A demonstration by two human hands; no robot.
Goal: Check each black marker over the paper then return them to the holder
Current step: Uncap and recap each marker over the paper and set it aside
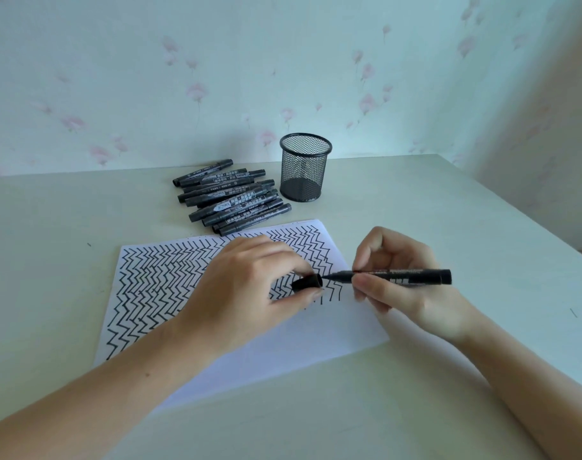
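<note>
Black marker [399,276] uncapped, cap [307,282] apart

Pale bench [415,200] with paper, markers and holder

A white paper [283,346], mostly covered in black zigzag lines, lies flat near the front middle. Behind it a pile of capped black markers [230,200] lies on the bench, and just right of the pile a black mesh holder [305,167] stands upright near the wall.
</note>
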